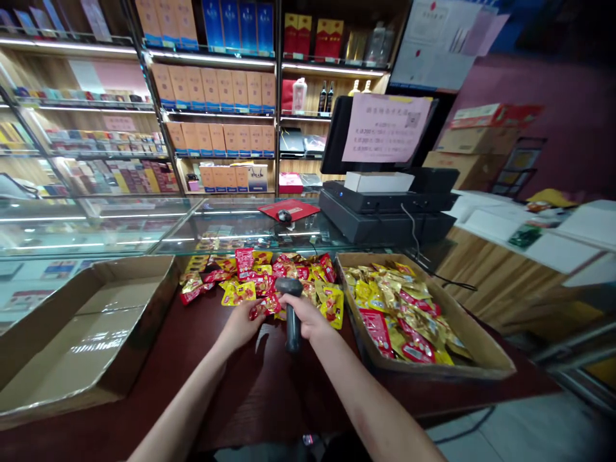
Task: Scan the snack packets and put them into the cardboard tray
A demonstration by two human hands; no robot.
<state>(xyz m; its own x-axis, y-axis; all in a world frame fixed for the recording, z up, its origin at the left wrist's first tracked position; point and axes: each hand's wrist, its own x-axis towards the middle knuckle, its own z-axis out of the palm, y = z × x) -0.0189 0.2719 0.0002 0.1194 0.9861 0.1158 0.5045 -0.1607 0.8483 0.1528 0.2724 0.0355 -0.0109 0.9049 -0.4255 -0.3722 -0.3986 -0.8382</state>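
In the middle of the head view, my right hand (305, 316) is wrapped round the handle of a black handheld barcode scanner (292, 330), its head pointing away from me. Beside it, to the left, my left hand (242, 324) pinches a small red snack packet (264, 306) close to the scanner. Just beyond both hands lies a loose pile of red, yellow and gold snack packets (239, 293) on the dark red tabletop (250, 398). A cardboard tray (486, 366) at the right holds many more such packets.
At the left stands another cardboard tray (101, 388) with its bottom showing. Behind the pile runs a glass counter (216, 221) with a mouse (284, 216) on a red mat (308, 208). A monitor (332, 138) and black cash drawer (370, 221) stand at the back right.
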